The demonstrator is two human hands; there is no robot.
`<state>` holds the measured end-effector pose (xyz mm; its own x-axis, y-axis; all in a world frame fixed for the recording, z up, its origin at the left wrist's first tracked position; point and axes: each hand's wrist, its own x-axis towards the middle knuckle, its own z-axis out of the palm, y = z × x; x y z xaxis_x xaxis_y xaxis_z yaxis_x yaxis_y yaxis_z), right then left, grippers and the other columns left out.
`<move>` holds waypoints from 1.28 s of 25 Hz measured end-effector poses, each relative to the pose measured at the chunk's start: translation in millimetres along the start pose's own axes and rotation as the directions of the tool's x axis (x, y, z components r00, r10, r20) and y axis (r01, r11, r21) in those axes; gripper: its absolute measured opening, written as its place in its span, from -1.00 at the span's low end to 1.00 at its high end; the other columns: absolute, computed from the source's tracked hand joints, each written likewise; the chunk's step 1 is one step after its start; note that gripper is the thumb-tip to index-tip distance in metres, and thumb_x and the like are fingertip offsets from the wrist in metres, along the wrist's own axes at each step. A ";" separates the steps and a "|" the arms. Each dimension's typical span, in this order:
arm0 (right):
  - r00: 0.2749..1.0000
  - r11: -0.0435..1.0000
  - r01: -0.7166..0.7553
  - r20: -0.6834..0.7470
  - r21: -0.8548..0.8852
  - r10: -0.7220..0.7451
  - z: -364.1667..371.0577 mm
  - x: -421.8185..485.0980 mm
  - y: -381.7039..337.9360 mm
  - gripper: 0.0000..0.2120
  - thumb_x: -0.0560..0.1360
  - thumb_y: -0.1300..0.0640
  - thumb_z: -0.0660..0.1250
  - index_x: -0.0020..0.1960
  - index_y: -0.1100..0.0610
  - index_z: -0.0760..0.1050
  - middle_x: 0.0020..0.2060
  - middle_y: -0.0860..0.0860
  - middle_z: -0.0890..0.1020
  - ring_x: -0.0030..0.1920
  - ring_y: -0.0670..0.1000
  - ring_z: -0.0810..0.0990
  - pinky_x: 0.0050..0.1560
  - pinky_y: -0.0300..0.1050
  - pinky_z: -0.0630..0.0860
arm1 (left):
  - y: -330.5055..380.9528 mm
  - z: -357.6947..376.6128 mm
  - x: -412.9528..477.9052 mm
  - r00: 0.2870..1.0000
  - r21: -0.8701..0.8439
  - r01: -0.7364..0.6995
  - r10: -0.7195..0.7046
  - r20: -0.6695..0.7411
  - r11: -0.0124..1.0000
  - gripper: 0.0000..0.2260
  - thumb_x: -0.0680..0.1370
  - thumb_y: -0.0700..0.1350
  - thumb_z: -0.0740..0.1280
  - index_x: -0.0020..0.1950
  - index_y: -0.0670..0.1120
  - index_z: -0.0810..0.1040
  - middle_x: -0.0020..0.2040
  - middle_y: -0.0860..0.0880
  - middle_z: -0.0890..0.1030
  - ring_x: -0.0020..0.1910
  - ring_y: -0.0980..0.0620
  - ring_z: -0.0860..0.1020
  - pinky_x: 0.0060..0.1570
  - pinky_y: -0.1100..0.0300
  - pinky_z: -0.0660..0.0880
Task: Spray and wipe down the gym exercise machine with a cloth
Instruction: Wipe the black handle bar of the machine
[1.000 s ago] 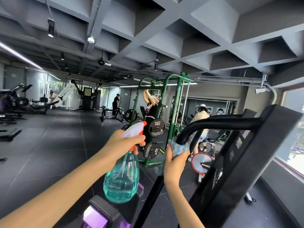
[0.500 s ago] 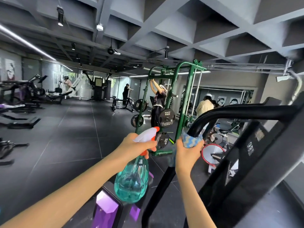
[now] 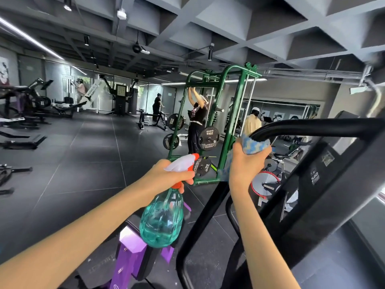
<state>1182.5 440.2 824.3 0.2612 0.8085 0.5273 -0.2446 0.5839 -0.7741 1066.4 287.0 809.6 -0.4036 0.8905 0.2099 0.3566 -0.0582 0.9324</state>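
At the bend of the exercise machine's black bar (image 3: 312,127), the right hand (image 3: 243,163) grips a blue patterned cloth (image 3: 255,146) pressed over the tube. Just left, the left hand (image 3: 166,176) clasps a teal spray bottle (image 3: 162,220) at its neck, apparently squeezing the orange trigger.

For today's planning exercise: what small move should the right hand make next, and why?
Probably slide the cloth rightward along the bar: the right hand presses it on the bend, and the bar's straight run lies beyond.
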 end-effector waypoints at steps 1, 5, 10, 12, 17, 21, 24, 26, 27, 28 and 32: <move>1.000 1.000 -0.028 -0.007 -0.014 0.027 -0.7 -11.3 13.7 -0.46 0.39 0.18 0.43 0.30 0.13 0.29 -0.12 -0.12 0.54 -0.18 -0.08 0.55 -0.07 -0.21 0.50 | -5.2 1.2 2.3 1.000 0.005 0.011 -0.011 0.009 1.000 -0.87 0.53 -0.09 0.41 -0.09 -0.14 0.68 -0.16 -0.11 0.71 -0.33 0.02 0.52 -0.14 0.25 0.44; 0.932 0.947 -0.292 0.183 -0.131 0.312 -27.2 -89.6 92.6 -0.57 0.43 0.18 0.44 0.10 -0.09 0.26 -0.08 0.05 0.61 -0.18 0.00 0.60 -0.17 -0.24 0.50 | -21.2 6.5 6.0 0.999 0.011 0.026 -0.026 0.037 1.000 -0.81 0.54 -0.17 0.38 -0.03 -0.31 0.63 -0.35 -0.01 0.63 -0.41 0.09 0.48 -0.32 0.41 0.40; 0.959 0.965 -0.239 0.131 -0.110 0.252 -24.0 -65.5 71.1 -0.52 0.42 0.15 0.48 0.25 0.07 0.34 0.00 -0.03 0.57 -0.07 -0.08 0.55 -0.01 -0.27 0.44 | -47.4 6.0 8.3 0.992 0.018 0.111 -0.112 0.054 0.994 -0.79 0.52 -0.17 0.39 -0.04 -0.33 0.63 -0.36 -0.08 0.63 -0.42 0.10 0.48 -0.35 0.40 0.37; 0.981 0.983 -0.183 0.063 -0.028 0.185 -12.5 -44.2 58.5 -0.48 0.41 0.16 0.47 0.29 0.14 0.34 -0.02 -0.02 0.59 -0.09 -0.13 0.58 0.03 -0.19 0.52 | -63.1 9.9 12.5 0.988 -0.002 0.152 -0.152 0.041 0.988 -0.79 0.49 -0.15 0.41 -0.08 -0.31 0.64 -0.35 -0.08 0.65 -0.40 0.09 0.49 -0.29 0.34 0.40; 0.979 0.976 -0.200 0.025 -0.088 0.203 -13.5 -91.0 112.7 -0.51 0.42 0.29 0.42 0.20 0.02 0.24 -0.14 -0.18 0.50 -0.26 -0.37 0.54 -0.26 -0.50 0.41 | -100.2 21.2 19.4 0.974 -0.017 0.220 -0.219 0.064 0.975 -0.89 0.52 -0.20 0.38 -0.16 -0.22 0.62 -0.45 0.08 0.60 -0.47 0.14 0.49 -0.31 0.39 0.39; 0.859 0.869 -0.436 0.179 -0.236 0.479 -37.8 -148.1 165.2 -0.62 0.44 0.26 0.42 0.10 0.00 0.31 -0.18 -0.14 0.54 -0.25 -0.23 0.57 -0.27 -0.46 0.42 | -131.4 22.0 17.7 0.961 -0.049 0.277 -0.275 0.039 0.960 -0.83 0.51 -0.19 0.40 0.02 -0.27 0.64 -0.31 0.00 0.64 -0.43 0.12 0.51 -0.31 0.33 0.41; 0.900 0.903 -0.393 0.129 -0.175 0.417 -38.4 -137.6 151.0 -0.70 0.44 0.27 0.42 0.09 0.05 0.44 -0.15 -0.09 0.59 -0.19 -0.19 0.58 -0.11 -0.27 0.47 | -148.4 14.7 13.9 0.945 -0.050 0.327 -0.325 0.036 0.944 -0.86 0.53 -0.21 0.38 -0.04 -0.29 0.63 -0.46 0.07 0.59 -0.52 0.19 0.47 -0.45 0.44 0.36; 0.967 0.967 -0.249 0.038 -0.059 0.251 -27.5 -112.7 139.6 -0.65 0.42 0.27 0.44 0.14 0.08 0.43 -0.10 -0.13 0.59 -0.12 -0.24 0.58 -0.04 -0.33 0.48 | -163.4 12.0 18.1 0.933 -0.057 0.360 -0.360 0.012 0.931 -0.90 0.52 -0.22 0.38 -0.08 -0.25 0.61 -0.48 0.08 0.56 -0.52 0.17 0.45 -0.49 0.44 0.34; 0.982 0.982 -0.188 0.014 -0.033 0.189 -23.0 -103.6 138.4 -0.65 0.42 0.28 0.43 0.12 0.04 0.41 -0.11 -0.16 0.57 -0.13 -0.27 0.57 -0.04 -0.37 0.47 | -172.5 14.5 20.7 0.927 -0.061 0.375 -0.376 0.001 0.925 -0.90 0.52 -0.22 0.38 -0.06 -0.25 0.61 -0.45 0.06 0.58 -0.51 0.14 0.46 -0.47 0.43 0.35; 0.989 0.989 -0.145 0.004 -0.017 0.145 -19.3 -101.2 138.1 -0.64 0.42 0.30 0.42 0.08 -0.01 0.38 -0.14 -0.19 0.55 -0.16 -0.31 0.56 -0.07 -0.41 0.45 | -180.5 18.0 23.1 0.923 -0.062 0.385 -0.386 -0.002 0.921 -0.88 0.51 -0.21 0.39 -0.03 -0.26 0.61 -0.40 0.03 0.59 -0.48 0.12 0.46 -0.42 0.40 0.38; 0.952 0.942 -0.270 0.090 -0.198 0.292 -28.5 -147.7 194.9 -0.59 0.41 0.37 0.41 0.11 0.04 0.35 -0.15 -0.20 0.53 -0.19 -0.33 0.58 -0.15 -0.50 0.42 | -212.3 29.4 28.2 0.916 -0.082 0.400 -0.401 0.001 0.913 -0.82 0.48 -0.19 0.42 0.01 -0.28 0.63 -0.33 -0.03 0.62 -0.35 0.03 0.53 -0.17 0.23 0.49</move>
<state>1122.9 432.5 585.5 0.0930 0.9469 0.3077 -0.1163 0.3173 -0.9412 1004.1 337.8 608.9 -0.5122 0.8394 -0.1820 0.0947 0.2658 0.9594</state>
